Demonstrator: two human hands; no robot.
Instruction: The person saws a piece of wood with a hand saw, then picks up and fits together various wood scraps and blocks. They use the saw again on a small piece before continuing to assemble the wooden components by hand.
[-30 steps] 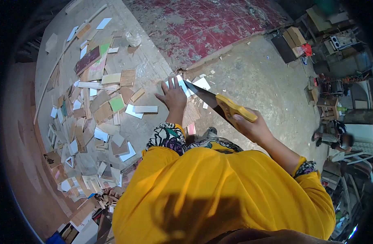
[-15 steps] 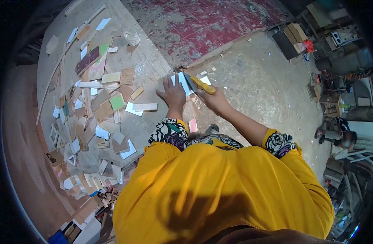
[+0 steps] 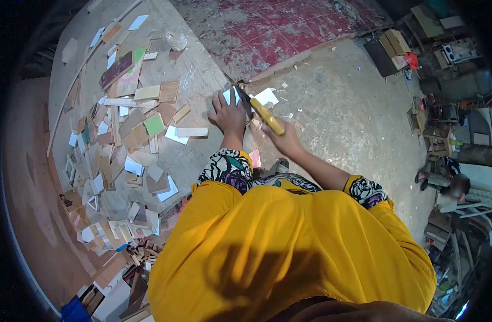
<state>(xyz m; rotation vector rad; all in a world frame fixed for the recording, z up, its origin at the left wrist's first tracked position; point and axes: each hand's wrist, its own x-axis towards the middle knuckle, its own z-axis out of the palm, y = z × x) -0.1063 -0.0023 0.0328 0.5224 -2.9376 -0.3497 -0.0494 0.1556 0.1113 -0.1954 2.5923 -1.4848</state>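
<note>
My left hand lies flat with its fingers spread over a white board at the corner of the work table. My right hand is wrapped round the yellow handle of a handsaw. The dark saw blade runs up and left along the board's right side, close to my left fingertips, and shows nearly edge-on. Part of the board is hidden under my left hand. Beyond the blade, to its right, a white piece shows low against the floor.
Wood offcuts cover the table on the left. A wood strip lies near my left wrist. Small scraps dot the concrete floor. At the right a person sits near stacked materials, and a cardboard box stands farther back.
The saw has turned steeper, its blade going from broadside to nearly edge-on, and its handle has come slightly toward me. More of the white piece on the right shows. My left hand stays spread.
</note>
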